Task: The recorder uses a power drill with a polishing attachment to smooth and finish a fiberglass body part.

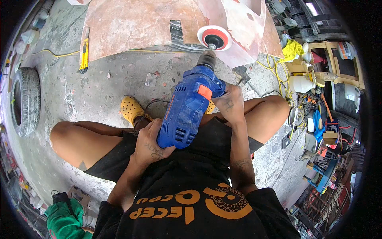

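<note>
A blue power drill with an orange switch lies across the middle, pointing away from me and slightly right. My left hand is closed round its rear end, the fingers mostly hidden behind the body. Up front, my right hand grips the drill near its collar, fingertips partly hidden. A round sanding pad, white-rimmed with a red ring and black centre, is fixed in the chuck. The pad is at a pale, curved moulded panel; whether it touches the surface I cannot tell.
A large brownish sheet with a notch lies ahead, a yellow utility knife on its left edge. A tyre is at left. Yellow cord, a white jug and tools clutter the right. A person in green is lower left.
</note>
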`<action>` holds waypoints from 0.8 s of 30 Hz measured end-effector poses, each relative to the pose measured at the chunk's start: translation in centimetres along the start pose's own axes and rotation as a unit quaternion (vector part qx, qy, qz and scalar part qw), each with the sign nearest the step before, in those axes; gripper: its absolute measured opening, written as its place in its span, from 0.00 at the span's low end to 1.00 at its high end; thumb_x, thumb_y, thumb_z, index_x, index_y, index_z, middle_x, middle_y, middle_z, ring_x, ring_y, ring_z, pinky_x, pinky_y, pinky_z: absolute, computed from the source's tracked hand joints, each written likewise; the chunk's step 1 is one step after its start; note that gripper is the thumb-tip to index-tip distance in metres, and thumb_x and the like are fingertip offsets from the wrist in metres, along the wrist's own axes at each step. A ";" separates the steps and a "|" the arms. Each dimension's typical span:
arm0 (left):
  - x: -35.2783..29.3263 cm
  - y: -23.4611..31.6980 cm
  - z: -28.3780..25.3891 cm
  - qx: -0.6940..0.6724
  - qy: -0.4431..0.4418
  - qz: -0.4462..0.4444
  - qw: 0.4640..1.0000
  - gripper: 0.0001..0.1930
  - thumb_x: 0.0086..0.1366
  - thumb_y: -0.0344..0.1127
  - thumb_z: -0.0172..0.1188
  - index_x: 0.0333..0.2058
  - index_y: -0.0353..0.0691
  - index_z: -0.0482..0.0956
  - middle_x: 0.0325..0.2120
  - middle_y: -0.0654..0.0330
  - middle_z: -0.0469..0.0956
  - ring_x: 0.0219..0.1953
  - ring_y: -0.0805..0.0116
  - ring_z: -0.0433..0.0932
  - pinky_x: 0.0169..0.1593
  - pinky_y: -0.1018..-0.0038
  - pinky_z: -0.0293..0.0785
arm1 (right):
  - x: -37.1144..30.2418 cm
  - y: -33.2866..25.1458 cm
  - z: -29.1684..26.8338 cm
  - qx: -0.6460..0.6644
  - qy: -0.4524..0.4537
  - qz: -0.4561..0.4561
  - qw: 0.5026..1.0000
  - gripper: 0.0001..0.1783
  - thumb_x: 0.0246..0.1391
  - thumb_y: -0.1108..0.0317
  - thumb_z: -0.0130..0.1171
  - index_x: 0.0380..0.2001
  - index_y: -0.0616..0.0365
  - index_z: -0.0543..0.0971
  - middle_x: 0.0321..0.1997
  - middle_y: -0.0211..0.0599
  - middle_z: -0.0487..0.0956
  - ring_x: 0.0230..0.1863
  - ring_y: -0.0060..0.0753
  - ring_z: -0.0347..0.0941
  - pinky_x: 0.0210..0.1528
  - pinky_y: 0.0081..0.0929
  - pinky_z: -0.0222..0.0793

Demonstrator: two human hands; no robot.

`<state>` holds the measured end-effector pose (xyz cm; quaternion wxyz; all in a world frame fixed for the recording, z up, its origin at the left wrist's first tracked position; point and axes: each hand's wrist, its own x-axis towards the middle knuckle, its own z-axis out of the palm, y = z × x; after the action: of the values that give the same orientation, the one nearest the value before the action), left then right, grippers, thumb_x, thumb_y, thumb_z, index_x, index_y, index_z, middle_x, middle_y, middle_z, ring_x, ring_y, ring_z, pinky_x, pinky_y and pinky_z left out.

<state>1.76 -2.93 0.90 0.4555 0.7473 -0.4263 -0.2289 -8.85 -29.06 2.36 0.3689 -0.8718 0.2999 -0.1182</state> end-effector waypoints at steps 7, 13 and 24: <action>-0.1 -0.4 0.1 0.006 -0.023 -0.011 1.000 0.34 0.44 0.40 0.75 0.50 0.31 0.74 0.36 0.47 0.79 0.37 0.45 0.82 0.41 0.61 0.80 | -0.1 0.8 0.5 0.029 0.003 0.003 1.000 0.10 0.35 0.75 0.66 0.27 0.62 0.81 0.20 0.47 0.77 0.24 0.50 0.77 0.28 0.36 0.70; -0.2 -0.5 0.3 0.000 -0.021 -0.006 1.000 0.35 0.44 0.39 0.75 0.50 0.32 0.73 0.36 0.48 0.79 0.37 0.46 0.82 0.41 0.60 0.80 | -0.3 1.6 0.5 0.003 0.000 -0.010 1.000 0.10 0.35 0.74 0.67 0.27 0.62 0.81 0.19 0.46 0.77 0.23 0.50 0.76 0.27 0.37 0.68; -0.2 -0.5 0.3 0.006 -0.021 -0.009 1.000 0.35 0.42 0.39 0.75 0.50 0.32 0.73 0.36 0.49 0.79 0.38 0.47 0.83 0.42 0.61 0.81 | 0.0 0.9 0.1 0.014 -0.013 -0.011 1.000 0.09 0.37 0.73 0.66 0.26 0.62 0.81 0.19 0.49 0.76 0.22 0.52 0.74 0.27 0.38 0.68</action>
<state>1.68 -2.81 0.29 0.4395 0.7489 -0.4308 -0.2459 -9.19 -29.46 1.64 0.3837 -0.8710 0.2841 -0.1156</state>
